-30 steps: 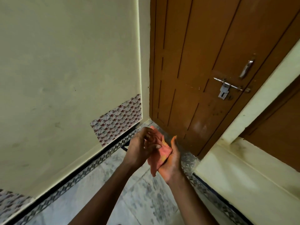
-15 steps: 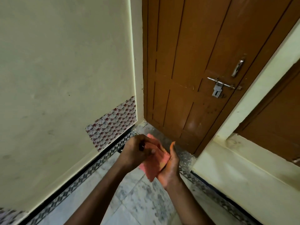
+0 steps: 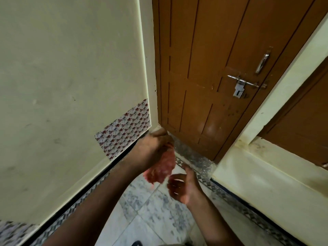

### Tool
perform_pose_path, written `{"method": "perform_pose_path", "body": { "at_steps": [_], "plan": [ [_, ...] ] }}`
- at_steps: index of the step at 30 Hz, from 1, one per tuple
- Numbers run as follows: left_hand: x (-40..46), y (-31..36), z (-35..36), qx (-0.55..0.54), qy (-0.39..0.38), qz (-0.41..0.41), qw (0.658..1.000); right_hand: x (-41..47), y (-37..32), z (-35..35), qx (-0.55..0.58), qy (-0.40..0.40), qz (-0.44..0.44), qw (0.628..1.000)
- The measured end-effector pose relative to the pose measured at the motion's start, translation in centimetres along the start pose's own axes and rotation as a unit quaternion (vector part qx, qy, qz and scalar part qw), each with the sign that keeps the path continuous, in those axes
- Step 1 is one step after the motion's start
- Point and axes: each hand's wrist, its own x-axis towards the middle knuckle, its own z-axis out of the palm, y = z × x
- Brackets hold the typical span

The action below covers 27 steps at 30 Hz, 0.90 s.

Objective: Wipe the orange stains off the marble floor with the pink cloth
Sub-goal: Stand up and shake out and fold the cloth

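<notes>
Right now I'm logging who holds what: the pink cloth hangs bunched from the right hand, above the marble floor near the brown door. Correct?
Not quite. The head view shows the pink cloth bunched in the left hand; the right hand is open just below it. It does hang above the marble floor near the brown door.

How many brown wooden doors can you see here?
2. One door stands straight ahead in the corner, with a metal latch. A second door shows partly at the right edge, behind the cream pillar; most of it is cut off.

You see a pink cloth (image 3: 160, 167), a brown door (image 3: 204, 68), a cream wall (image 3: 62, 68) with a red-flowered patch (image 3: 124, 128), and grey-mottled white marble floor (image 3: 152, 210).
</notes>
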Motion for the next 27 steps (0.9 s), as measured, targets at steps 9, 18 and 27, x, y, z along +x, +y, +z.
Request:
{"method": "perform_pose_path", "body": {
  "at_steps": [9, 18, 27],
  "plan": [
    [-8.8, 3.4, 6.0, 0.028, 0.048, 0.005, 0.998, 0.7, -3.6, 3.2, -0.050, -0.107, -0.171, 0.978],
    [-9.2, -0.1, 8.3, -0.597, 0.110, -0.553, 0.571, -0.9, -3.1, 4.1, -0.268, -0.068, -0.374, 0.885],
    [-9.7, -2.0, 7.1, -0.695, 0.153, -0.403, 0.575, -2.1, -3.4, 5.0, -0.312, 0.004, -0.404, 0.860]
  ]
}}
